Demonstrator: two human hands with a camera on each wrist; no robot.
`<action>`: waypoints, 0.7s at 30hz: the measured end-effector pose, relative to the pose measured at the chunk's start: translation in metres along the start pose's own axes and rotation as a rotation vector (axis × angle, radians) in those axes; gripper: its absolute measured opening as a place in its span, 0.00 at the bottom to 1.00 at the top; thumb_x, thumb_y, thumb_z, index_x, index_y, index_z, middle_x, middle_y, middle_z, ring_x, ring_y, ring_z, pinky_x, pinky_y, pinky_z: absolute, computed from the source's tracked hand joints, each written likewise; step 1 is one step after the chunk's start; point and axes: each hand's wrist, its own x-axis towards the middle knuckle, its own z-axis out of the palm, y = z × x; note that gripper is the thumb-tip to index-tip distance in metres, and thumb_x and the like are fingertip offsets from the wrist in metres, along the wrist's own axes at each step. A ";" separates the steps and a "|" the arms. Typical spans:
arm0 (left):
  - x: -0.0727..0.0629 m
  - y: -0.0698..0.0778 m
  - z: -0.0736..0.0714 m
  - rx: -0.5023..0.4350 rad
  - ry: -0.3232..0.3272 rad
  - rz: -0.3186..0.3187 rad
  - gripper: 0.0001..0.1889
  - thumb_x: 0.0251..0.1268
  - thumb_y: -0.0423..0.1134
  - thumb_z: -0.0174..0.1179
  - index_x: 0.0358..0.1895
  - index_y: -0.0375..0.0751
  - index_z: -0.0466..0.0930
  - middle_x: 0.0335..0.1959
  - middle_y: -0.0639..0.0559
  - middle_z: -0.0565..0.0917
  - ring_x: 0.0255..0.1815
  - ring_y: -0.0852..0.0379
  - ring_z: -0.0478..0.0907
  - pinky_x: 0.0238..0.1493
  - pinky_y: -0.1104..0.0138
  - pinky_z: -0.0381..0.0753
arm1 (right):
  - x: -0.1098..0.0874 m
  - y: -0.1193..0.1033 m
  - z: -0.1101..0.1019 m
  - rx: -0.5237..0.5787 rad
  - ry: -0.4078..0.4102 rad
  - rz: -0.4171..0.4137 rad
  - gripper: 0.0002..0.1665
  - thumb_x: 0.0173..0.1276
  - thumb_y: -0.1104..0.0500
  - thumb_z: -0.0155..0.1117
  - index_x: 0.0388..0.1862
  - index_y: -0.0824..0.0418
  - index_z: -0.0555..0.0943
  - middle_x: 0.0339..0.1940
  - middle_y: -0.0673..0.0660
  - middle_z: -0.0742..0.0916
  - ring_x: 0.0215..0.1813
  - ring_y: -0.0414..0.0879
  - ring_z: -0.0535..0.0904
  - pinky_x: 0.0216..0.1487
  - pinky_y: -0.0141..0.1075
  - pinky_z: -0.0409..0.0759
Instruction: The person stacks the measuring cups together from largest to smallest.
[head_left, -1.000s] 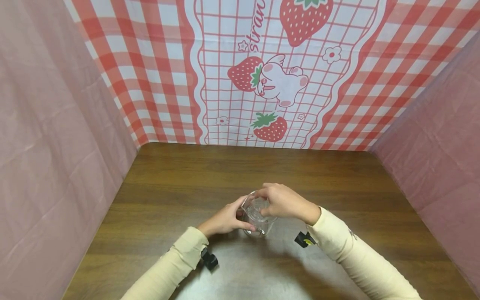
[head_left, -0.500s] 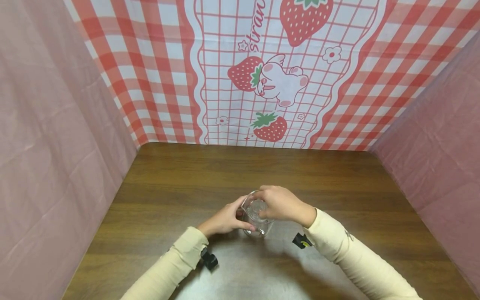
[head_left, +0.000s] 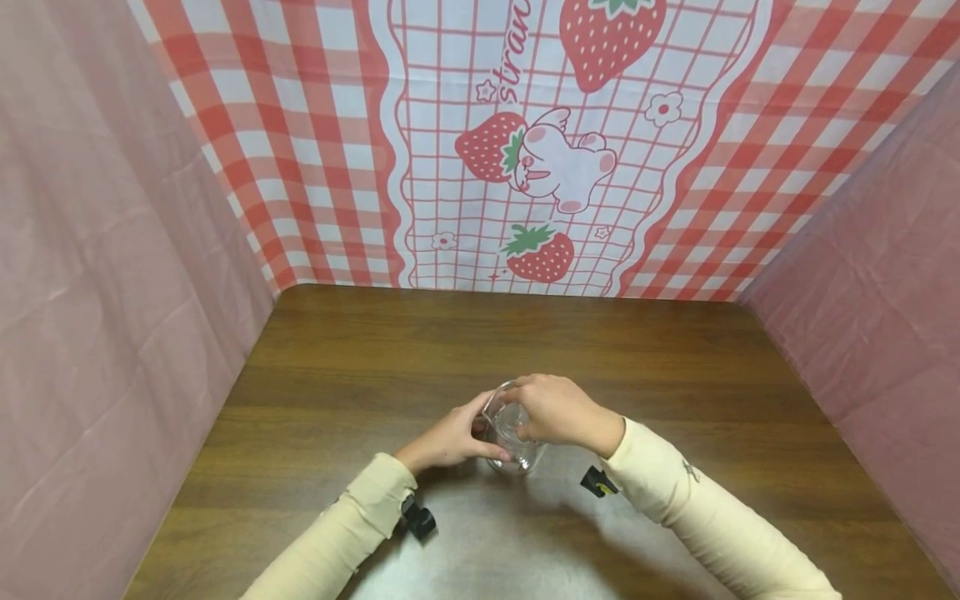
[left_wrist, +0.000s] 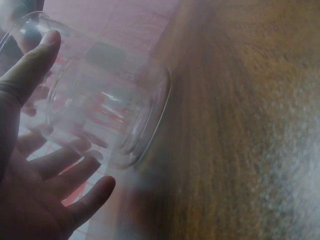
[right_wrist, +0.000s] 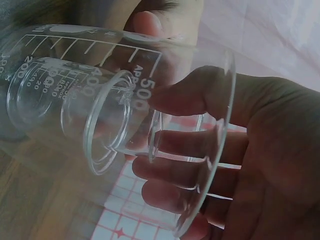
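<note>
A large glass beaker [head_left: 528, 457] with a scale up to 500 stands on the table. My left hand [head_left: 448, 438] grips its side, thumb on the near wall and fingers spread round the far one, as the left wrist view shows. My right hand [head_left: 561, 410] reaches in through the top. In the right wrist view a smaller marked beaker [right_wrist: 90, 137] sits inside the large one. Just above it, the right thumb and fingers pinch a small clear glass vessel [right_wrist: 153, 140], seen through the wall; its full shape is partly hidden by the fingers.
The brown wooden table [head_left: 360, 350] runs back to a red-and-white checked strawberry cloth [head_left: 330, 167]. Pink curtains [head_left: 112, 275] hang at both sides. A black wrist camera [head_left: 417, 518] hangs at the left sleeve, another black camera [head_left: 597, 481] at the right.
My right hand has shifted slightly left and down into the large beaker, the small glass vessel moving with it. The left hand and the large beaker have stayed in place.
</note>
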 end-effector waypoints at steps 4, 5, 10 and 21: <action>0.000 -0.001 0.000 -0.006 -0.001 0.007 0.48 0.51 0.40 0.74 0.75 0.42 0.57 0.68 0.40 0.74 0.65 0.44 0.75 0.66 0.54 0.75 | 0.001 0.000 0.003 -0.036 0.020 -0.027 0.26 0.45 0.58 0.76 0.47 0.55 0.86 0.45 0.55 0.89 0.43 0.52 0.86 0.41 0.46 0.86; 0.001 -0.001 0.000 -0.007 0.000 0.008 0.48 0.51 0.40 0.74 0.75 0.42 0.57 0.68 0.40 0.74 0.65 0.45 0.75 0.66 0.54 0.75 | 0.001 0.000 0.004 -0.040 0.023 -0.033 0.26 0.44 0.59 0.76 0.47 0.55 0.86 0.44 0.55 0.89 0.42 0.52 0.86 0.39 0.46 0.86; 0.000 0.000 0.000 -0.003 0.004 0.001 0.48 0.51 0.41 0.74 0.75 0.43 0.57 0.68 0.40 0.73 0.64 0.44 0.75 0.66 0.53 0.76 | 0.002 -0.002 0.008 -0.061 0.037 -0.046 0.23 0.44 0.59 0.76 0.45 0.53 0.86 0.42 0.52 0.89 0.40 0.50 0.86 0.38 0.44 0.86; -0.001 0.001 0.000 0.008 0.001 -0.014 0.49 0.51 0.42 0.74 0.75 0.43 0.56 0.68 0.40 0.73 0.63 0.42 0.76 0.65 0.53 0.76 | 0.003 -0.004 0.012 -0.102 0.030 -0.040 0.19 0.44 0.57 0.77 0.39 0.54 0.85 0.35 0.51 0.88 0.36 0.48 0.85 0.36 0.43 0.85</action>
